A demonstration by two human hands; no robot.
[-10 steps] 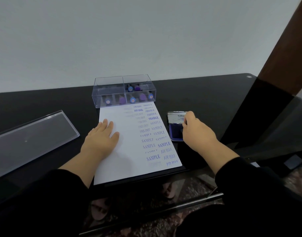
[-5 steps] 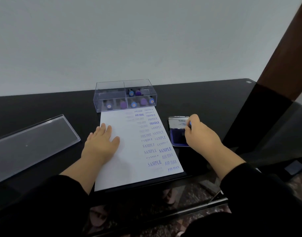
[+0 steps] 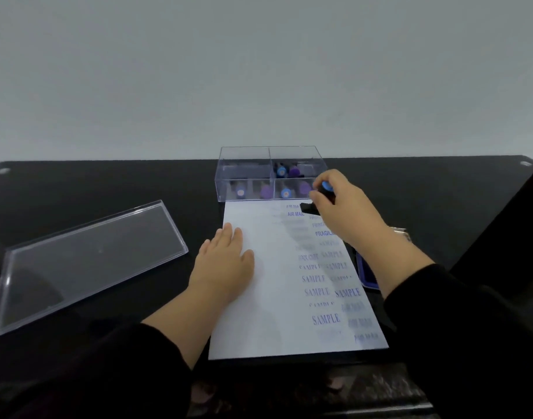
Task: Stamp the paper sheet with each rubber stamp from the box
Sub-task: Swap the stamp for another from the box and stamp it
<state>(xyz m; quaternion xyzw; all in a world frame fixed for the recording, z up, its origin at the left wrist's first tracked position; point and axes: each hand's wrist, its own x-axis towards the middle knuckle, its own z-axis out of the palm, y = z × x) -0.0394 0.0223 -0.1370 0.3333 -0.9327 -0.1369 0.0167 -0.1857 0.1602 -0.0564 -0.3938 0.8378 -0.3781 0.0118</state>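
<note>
A white paper sheet [image 3: 268, 297] lies on the black table, its right half covered with blue prints such as SAMPLE, FRAGILE and AIR MAIL. My left hand [image 3: 223, 264] rests flat on the sheet's left side. My right hand [image 3: 344, 207] grips a black rubber stamp with a blue knob [image 3: 321, 196] over the sheet's top right corner, just in front of the clear box [image 3: 247, 158]. Several blue and purple stamps stand in the box. The blue ink pad [image 3: 366, 272] lies right of the sheet, mostly hidden by my right forearm.
The box's clear lid [image 3: 87, 261] lies on the table to the left. The table's front edge runs just below the sheet. A dark panel [image 3: 513, 225] rises at the right edge of the view.
My right hand has lifted the stamp off the ink pad and carried it left and forward to the sheet's top right corner. The left hand stays on the paper.
</note>
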